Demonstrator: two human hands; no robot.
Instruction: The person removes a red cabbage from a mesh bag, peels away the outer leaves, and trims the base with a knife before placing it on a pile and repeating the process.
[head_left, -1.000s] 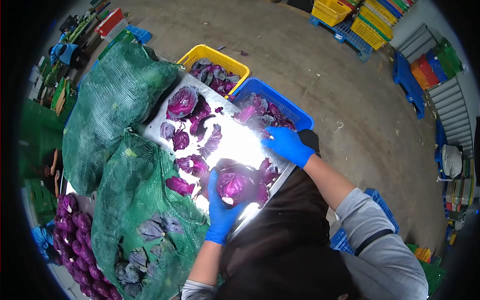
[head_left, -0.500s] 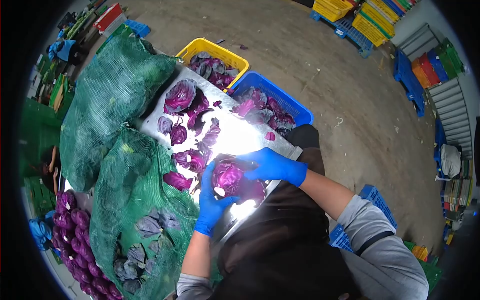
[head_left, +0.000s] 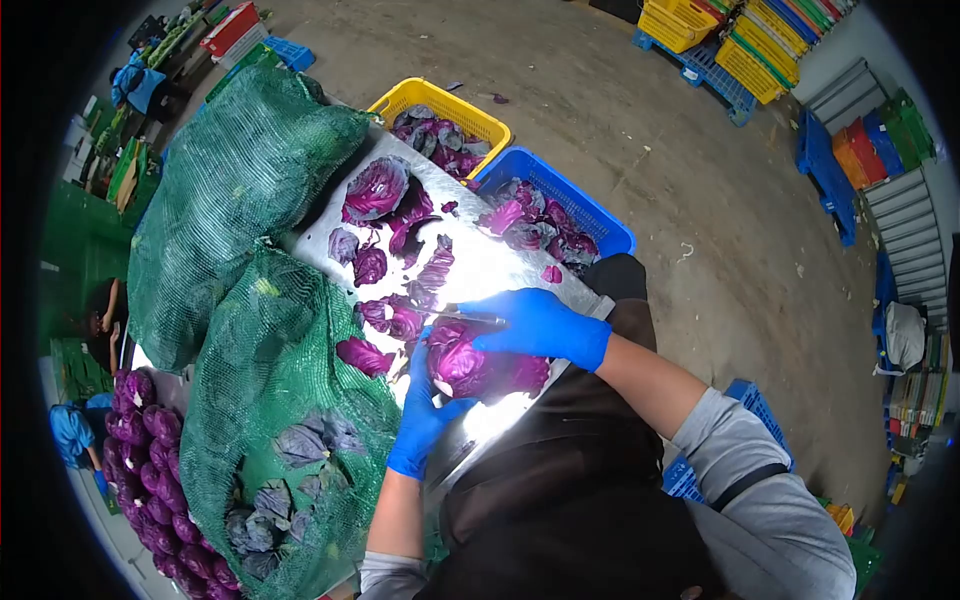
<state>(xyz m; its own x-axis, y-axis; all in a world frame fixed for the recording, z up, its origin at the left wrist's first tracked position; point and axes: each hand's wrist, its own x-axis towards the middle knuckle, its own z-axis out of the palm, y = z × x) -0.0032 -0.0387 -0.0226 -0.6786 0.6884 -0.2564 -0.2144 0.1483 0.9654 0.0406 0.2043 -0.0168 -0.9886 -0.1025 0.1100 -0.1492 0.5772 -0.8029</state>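
Holding a purple cabbage [head_left: 463, 362] low on a shiny metal table [head_left: 505, 258], the gloved left hand [head_left: 424, 428] is cupped firmly against its side. The gloved right hand [head_left: 540, 325], close by, is closed around a knife [head_left: 462, 315], blade over the cabbage's far side. Loose purple leaves [head_left: 364, 357] lie nearby. A yellow crate [head_left: 490, 120] and a blue crate [head_left: 580, 195], both containing leaves, stand along the table's far edge.

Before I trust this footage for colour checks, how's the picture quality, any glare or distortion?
Head view: strong glare whitens the metal table's middle and near edge; fisheye distortion, with black, rounded corners; the white bag at far right looks soft.
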